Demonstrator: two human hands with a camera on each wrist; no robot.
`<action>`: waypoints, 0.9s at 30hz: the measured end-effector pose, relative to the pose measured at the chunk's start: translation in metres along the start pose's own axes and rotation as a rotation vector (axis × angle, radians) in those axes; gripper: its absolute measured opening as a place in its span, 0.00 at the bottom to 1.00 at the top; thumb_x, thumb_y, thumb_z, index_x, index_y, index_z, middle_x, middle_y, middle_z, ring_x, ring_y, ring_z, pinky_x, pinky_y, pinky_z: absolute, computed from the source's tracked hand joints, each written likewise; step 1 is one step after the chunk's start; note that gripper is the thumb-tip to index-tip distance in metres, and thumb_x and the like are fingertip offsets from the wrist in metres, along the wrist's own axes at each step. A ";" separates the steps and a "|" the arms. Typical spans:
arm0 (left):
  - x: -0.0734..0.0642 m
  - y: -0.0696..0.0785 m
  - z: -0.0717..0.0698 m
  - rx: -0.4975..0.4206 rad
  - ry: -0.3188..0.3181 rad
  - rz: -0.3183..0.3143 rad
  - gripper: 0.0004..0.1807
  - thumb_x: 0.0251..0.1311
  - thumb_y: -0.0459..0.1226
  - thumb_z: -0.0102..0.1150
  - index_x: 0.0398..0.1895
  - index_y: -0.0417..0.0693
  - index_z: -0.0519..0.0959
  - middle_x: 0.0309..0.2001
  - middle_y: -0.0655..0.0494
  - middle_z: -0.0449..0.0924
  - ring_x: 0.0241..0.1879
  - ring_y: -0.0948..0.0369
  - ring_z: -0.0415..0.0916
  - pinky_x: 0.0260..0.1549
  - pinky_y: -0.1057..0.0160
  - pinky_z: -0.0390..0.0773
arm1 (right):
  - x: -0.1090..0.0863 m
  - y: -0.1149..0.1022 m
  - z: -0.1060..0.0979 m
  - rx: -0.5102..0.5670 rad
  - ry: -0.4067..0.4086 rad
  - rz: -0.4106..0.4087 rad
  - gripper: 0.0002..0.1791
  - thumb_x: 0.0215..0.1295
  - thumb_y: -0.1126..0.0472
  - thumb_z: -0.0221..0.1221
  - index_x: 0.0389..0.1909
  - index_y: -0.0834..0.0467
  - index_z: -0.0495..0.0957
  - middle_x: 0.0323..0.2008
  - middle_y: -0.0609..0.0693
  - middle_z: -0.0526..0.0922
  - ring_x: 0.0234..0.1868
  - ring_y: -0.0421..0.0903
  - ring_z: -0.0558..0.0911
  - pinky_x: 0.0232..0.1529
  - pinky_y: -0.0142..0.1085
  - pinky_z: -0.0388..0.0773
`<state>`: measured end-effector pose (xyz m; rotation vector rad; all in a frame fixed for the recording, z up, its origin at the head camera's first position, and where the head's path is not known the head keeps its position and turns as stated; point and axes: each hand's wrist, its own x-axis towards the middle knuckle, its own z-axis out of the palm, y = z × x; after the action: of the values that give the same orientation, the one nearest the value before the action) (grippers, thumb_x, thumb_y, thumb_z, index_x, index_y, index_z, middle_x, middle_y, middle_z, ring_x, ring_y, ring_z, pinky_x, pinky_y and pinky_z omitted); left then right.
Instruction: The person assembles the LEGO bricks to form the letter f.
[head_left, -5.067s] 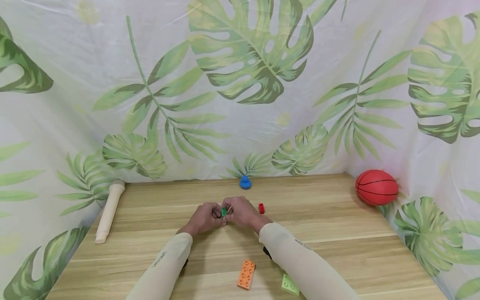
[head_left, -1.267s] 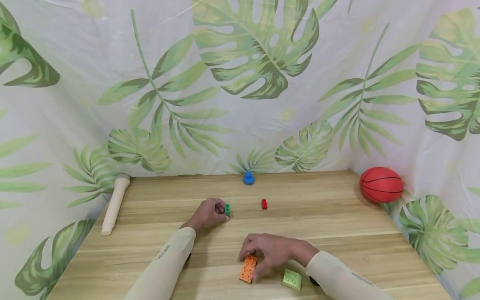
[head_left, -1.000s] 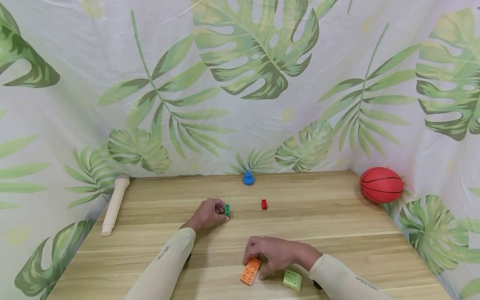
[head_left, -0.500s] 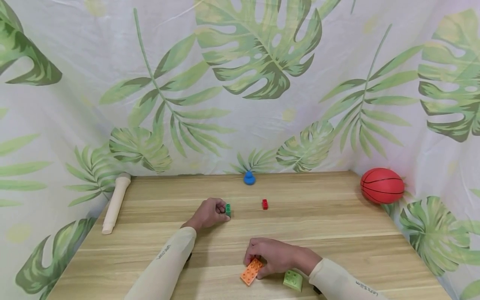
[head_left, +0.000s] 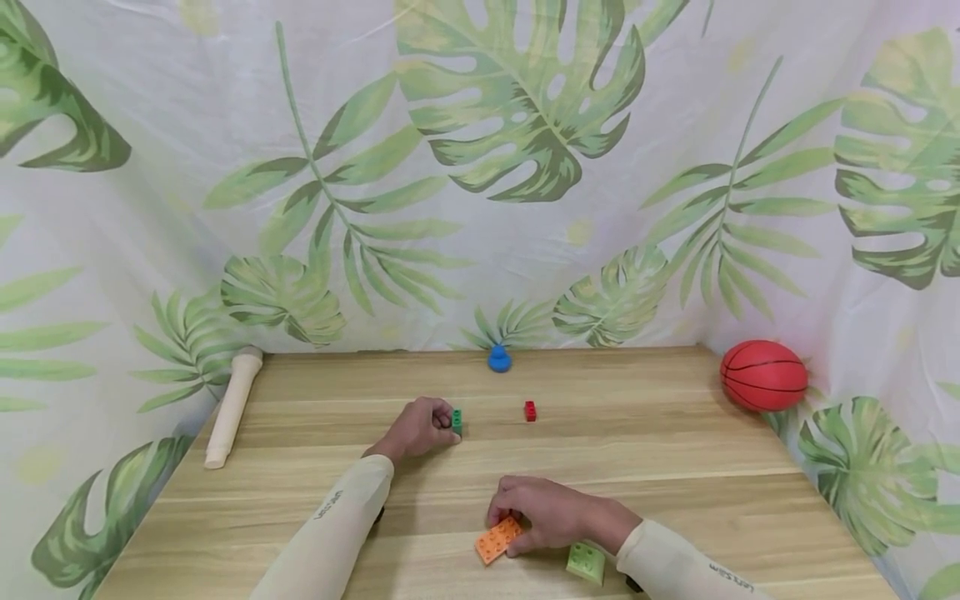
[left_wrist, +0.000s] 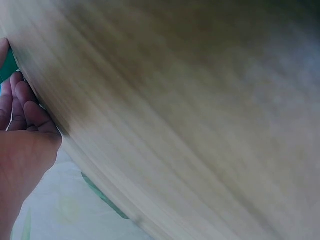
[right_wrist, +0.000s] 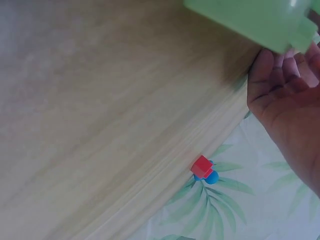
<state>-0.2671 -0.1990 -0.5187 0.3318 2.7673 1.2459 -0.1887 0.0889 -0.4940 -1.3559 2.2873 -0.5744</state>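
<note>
My left hand (head_left: 417, 427) holds a small green toy brick (head_left: 457, 421), standing on the table left of centre, between thumb and fingertips. Part of that green brick (left_wrist: 8, 65) shows at the left edge of the left wrist view. Nearer the front, my right hand (head_left: 551, 510) pinches the right end of an orange eight-stud brick (head_left: 497, 542), which lies slanted on the wood with its studs up. A light green brick (head_left: 586, 562) sits just below the right wrist; in the right wrist view this light green brick (right_wrist: 255, 20) looms large and partly covers the fingers.
A small red brick (head_left: 530, 411) lies beyond the hands, and a blue rounded toy (head_left: 498, 359) stands at the back edge. A red ball (head_left: 764, 376) is at the far right corner, a pale microphone-shaped stick (head_left: 232, 410) along the left edge. A leaf-print curtain (head_left: 360, 167) surrounds the table.
My right hand has left the green brick and come forward to the orange one. Over the last second the orange brick has turned clockwise. My left hand stays at the green brick.
</note>
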 end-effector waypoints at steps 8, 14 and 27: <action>-0.004 -0.002 -0.004 -0.001 -0.002 -0.012 0.15 0.56 0.32 0.81 0.43 0.39 0.86 0.37 0.52 0.84 0.37 0.62 0.76 0.43 0.64 0.79 | 0.005 -0.001 -0.002 -0.017 0.055 0.051 0.14 0.69 0.49 0.73 0.52 0.43 0.84 0.48 0.35 0.79 0.45 0.28 0.75 0.51 0.26 0.77; -0.005 -0.003 -0.007 0.006 0.007 0.003 0.14 0.55 0.32 0.81 0.42 0.39 0.86 0.36 0.52 0.85 0.37 0.62 0.78 0.42 0.64 0.80 | 0.018 -0.002 -0.009 -0.111 0.152 0.074 0.15 0.69 0.49 0.73 0.54 0.45 0.85 0.50 0.37 0.80 0.48 0.30 0.77 0.55 0.29 0.79; -0.002 0.002 0.000 -0.009 -0.021 0.001 0.13 0.55 0.32 0.81 0.40 0.40 0.86 0.36 0.53 0.84 0.36 0.62 0.75 0.41 0.65 0.79 | 0.044 0.005 -0.039 -0.133 0.459 0.169 0.17 0.68 0.56 0.74 0.54 0.54 0.85 0.50 0.47 0.85 0.49 0.43 0.82 0.56 0.43 0.84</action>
<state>-0.2647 -0.1985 -0.5175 0.3428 2.7432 1.2480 -0.2330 0.0575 -0.4705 -1.1613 2.8195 -0.7502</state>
